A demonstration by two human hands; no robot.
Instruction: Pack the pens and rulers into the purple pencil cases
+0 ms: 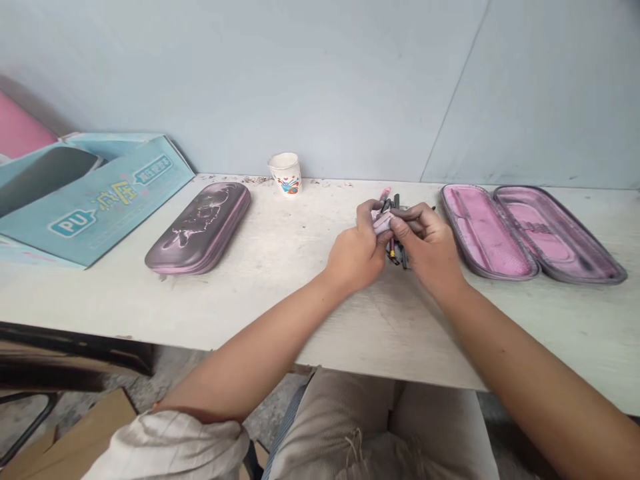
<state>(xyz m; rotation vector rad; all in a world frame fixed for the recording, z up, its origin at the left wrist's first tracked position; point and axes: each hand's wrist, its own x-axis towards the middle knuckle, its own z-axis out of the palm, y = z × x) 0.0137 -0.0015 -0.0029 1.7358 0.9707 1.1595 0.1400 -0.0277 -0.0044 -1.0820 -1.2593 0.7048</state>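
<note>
My left hand (pixel 356 250) and my right hand (pixel 425 247) meet above the middle of the white tabletop, their fingers closed around a bundle of dark pens (pixel 397 252). A pink-topped pen tip (pixel 385 193) sticks out at the far end. A pale pink strip or band (pixel 383 223) wraps part of the bundle under my fingers, though its exact nature is hidden. Just right of my right hand lies an open zip pencil case (pixel 530 233) with a pink lining. Left of my left hand rests a closed, marbled purple-grey pencil case (pixel 197 228).
A worn white table (pixel 280 280) stands against a pale blue wall. A printed paper cup (pixel 286 173) stands at its back edge. A flattened light blue cardboard box (pixel 95 200) leans at the left. Below the table's front edge are a cardboard piece and a dark chair frame.
</note>
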